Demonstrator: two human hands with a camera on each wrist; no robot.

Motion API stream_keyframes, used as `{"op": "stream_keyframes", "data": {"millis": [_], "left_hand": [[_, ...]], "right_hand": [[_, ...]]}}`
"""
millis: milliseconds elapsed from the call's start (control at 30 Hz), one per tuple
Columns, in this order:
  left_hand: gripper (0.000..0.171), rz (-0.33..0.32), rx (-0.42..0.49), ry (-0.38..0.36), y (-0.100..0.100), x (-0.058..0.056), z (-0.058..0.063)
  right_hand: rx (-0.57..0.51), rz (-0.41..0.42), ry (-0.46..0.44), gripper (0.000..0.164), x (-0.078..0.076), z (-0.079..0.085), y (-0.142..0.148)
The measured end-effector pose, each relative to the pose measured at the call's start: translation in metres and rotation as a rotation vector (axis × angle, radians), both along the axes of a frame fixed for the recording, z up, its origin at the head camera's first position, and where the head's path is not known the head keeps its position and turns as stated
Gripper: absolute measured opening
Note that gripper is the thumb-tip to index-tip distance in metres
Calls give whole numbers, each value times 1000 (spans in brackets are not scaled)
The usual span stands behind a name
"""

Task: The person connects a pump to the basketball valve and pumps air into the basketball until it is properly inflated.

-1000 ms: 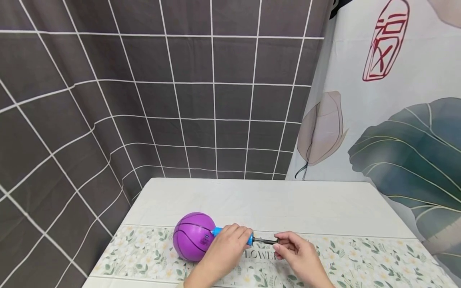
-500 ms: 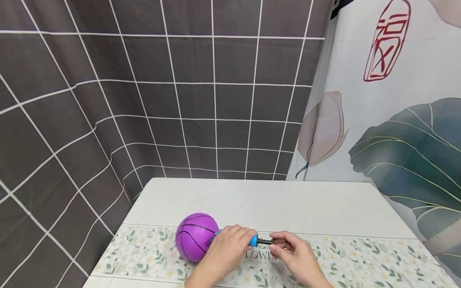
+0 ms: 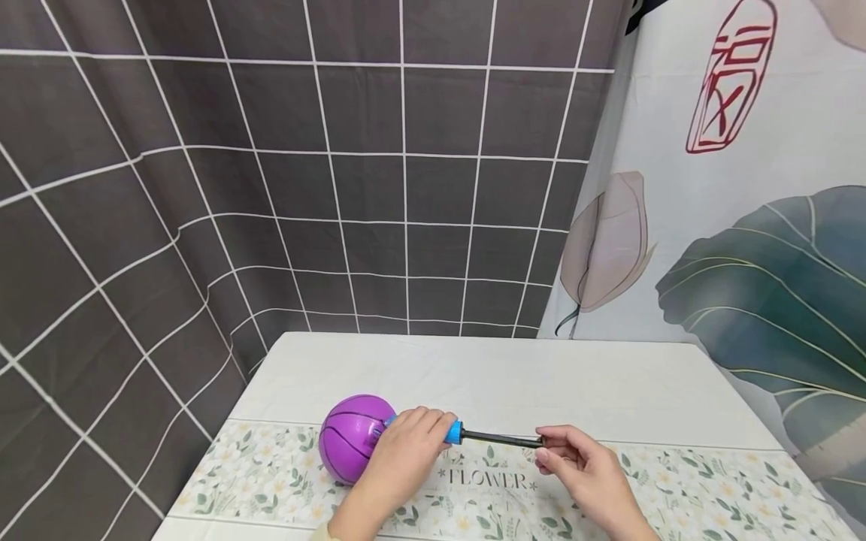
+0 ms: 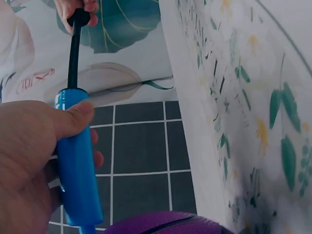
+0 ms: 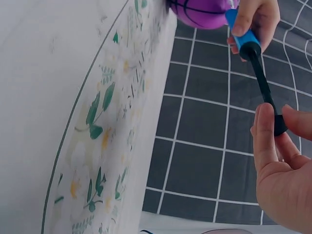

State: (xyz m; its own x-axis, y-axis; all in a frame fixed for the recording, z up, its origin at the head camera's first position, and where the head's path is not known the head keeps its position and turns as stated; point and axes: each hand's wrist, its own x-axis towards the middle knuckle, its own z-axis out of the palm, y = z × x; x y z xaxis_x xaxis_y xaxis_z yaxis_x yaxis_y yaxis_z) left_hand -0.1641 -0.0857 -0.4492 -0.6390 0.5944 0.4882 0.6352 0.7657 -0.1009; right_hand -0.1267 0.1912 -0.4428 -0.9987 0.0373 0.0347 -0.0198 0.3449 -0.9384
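Observation:
A blue hand pump [image 4: 78, 161] points from a purple ball [image 3: 353, 439] toward the right, its front end at the ball's side. My left hand [image 3: 406, 451] wraps round the pump's blue barrel, the thumb lying along it in the left wrist view. A long black rod [image 3: 501, 438] sticks out of the barrel's rear end. At its far end, my right hand [image 3: 585, 469] pinches the black end knob [image 5: 280, 125] between thumb and fingers. The ball has black seam lines and sits on the table left of my left hand, which hides part of the pump.
The white table [image 3: 487, 383] carries a floral band with the printed word FLOWER. Behind it hangs a dark grey curtain [image 3: 433, 188] with a white grid. To the right is a pale curtain [image 3: 656, 315] with large leaf and petal prints.
The rod was first pushed into the barrel, then pulled far out as my right hand moved right. My left hand, the pump and the ball shifted slightly right, then back left.

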Motion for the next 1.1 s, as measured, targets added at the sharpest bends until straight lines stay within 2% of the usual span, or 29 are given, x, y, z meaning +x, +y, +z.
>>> {"op": "stream_keyframes", "data": {"millis": [267, 400, 500, 667, 833, 1100], "left_hand": [[37, -9, -81, 71, 12, 6, -3], [36, -35, -73, 108, 22, 10, -8], [36, -61, -57, 119, 27, 13, -10], [37, -98, -16, 122, 26, 13, -14], [34, -102, -4, 101, 15, 7, -13], [40, -60, -27, 33, -3, 0, -3]], "right_hand": [[-12, 12, 10, 27, 1, -4, -19], [-36, 46, 0, 27, 0, -9, -30], [-67, 111, -5, 30, 0, -14, -36], [-88, 167, -31, 36, 0, -17, -37], [-66, 130, -32, 35, 1, -12, -28], [-39, 64, -48, 36, 2, -1, -3]]}}
